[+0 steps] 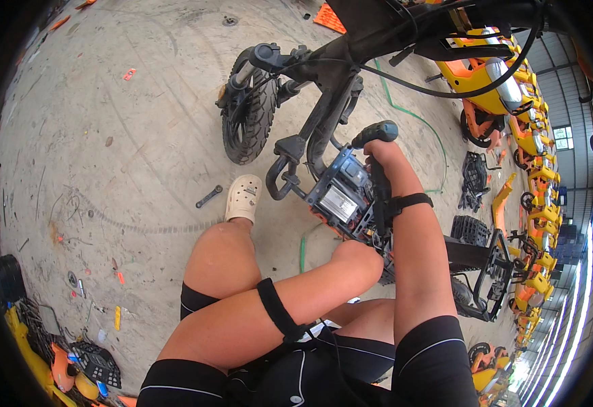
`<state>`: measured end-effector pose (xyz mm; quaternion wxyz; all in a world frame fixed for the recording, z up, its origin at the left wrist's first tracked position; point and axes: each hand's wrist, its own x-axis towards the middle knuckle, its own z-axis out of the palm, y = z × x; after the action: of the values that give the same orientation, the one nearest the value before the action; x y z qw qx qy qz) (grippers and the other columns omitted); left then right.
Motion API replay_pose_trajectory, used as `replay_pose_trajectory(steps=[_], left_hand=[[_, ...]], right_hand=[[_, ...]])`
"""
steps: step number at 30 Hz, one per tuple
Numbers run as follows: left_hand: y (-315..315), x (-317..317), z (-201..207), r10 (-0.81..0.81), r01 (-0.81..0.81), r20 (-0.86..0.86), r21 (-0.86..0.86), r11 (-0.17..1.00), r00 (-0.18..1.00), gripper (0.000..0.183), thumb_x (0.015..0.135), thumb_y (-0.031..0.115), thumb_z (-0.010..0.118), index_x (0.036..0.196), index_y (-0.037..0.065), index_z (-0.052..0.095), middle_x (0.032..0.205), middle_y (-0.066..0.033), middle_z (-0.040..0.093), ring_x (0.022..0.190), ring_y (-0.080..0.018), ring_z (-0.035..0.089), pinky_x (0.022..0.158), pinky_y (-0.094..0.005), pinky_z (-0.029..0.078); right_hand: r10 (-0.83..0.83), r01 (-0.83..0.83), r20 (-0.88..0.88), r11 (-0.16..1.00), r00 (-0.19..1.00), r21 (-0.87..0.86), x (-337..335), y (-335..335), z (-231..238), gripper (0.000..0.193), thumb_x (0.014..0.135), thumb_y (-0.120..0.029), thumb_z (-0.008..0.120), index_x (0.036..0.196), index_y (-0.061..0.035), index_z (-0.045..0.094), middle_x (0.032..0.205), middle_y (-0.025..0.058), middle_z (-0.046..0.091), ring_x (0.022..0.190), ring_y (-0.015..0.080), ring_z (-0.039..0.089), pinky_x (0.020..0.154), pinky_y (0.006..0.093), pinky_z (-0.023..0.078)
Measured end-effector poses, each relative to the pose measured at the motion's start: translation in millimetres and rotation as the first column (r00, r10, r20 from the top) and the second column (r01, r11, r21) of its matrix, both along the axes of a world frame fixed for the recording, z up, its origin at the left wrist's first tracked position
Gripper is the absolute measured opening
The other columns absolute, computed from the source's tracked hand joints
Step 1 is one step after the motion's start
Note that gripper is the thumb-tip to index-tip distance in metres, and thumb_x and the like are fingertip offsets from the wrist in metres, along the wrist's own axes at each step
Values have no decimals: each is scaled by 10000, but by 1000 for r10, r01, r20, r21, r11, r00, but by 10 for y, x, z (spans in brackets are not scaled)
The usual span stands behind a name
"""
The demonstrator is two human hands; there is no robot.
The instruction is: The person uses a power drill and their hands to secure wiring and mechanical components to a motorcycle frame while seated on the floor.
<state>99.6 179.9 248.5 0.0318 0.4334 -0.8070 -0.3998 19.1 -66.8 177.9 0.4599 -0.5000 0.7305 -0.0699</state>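
A stripped-down scooter [330, 112] stands before me, its black frame bare and its front wheel [250, 119] turned to the far left. In the frame's middle, an open compartment shows a silver finned box [338, 202] and wiring. My right hand [382, 153] is closed around a dark power driver [376, 133] above the far end of this compartment. What the driver's tip touches is hidden. My left hand [363, 259] is bent in at the near side of the compartment, by the black frame parts. Its fingers are turned away and hidden.
A wrench [209, 197] lies on the concrete beside my shoe [243, 198]. A green hose [415, 114] runs along the floor beyond the scooter. Rows of yellow scooters [476, 85] stand at the right. Loose panels and a black crate [96, 365] lie at lower left.
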Motion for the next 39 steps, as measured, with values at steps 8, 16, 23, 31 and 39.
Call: replay_pose_trajectory(steps=[8,16,23,31,39], left_hand=[[-10,-11,17,19,-19,-7,15,1000,1000,207,809,82,609,924,49,777,974,-144,753,910,-306,732,721,-425,582],[-43,22,87,-46,40,63,95,995,997,259,883,125,575,1039,88,778,1116,-110,744,1023,-263,722,784,-389,582],[-38,-16,55,-40,35,67,82,996,997,255,878,118,584,1037,96,781,1107,-104,747,1025,-261,721,787,-386,582],[-50,-8,65,-62,54,72,105,993,995,269,873,123,588,1059,84,778,1119,-109,744,1039,-258,716,807,-378,577],[-58,13,112,-75,67,70,116,991,995,264,876,121,582,1050,83,778,1120,-108,744,1041,-259,715,808,-383,578]], right_hand=[[46,-46,-11,999,999,8,12,-3,-5,213,741,-125,679,898,13,634,725,139,628,545,252,608,509,396,493],[68,-68,-34,998,997,-1,11,-21,-22,206,724,-131,683,858,21,642,729,139,638,558,262,621,523,402,503],[26,-25,-27,1000,999,16,15,-17,-25,237,726,-137,685,906,11,643,729,141,635,553,259,614,512,402,494],[-19,16,79,999,997,35,-121,-30,-43,209,740,-127,672,890,13,628,742,160,645,556,265,619,523,402,507],[5,-6,32,1000,999,17,-75,-18,-61,243,738,-143,679,924,8,640,744,152,641,560,266,616,525,403,509]])
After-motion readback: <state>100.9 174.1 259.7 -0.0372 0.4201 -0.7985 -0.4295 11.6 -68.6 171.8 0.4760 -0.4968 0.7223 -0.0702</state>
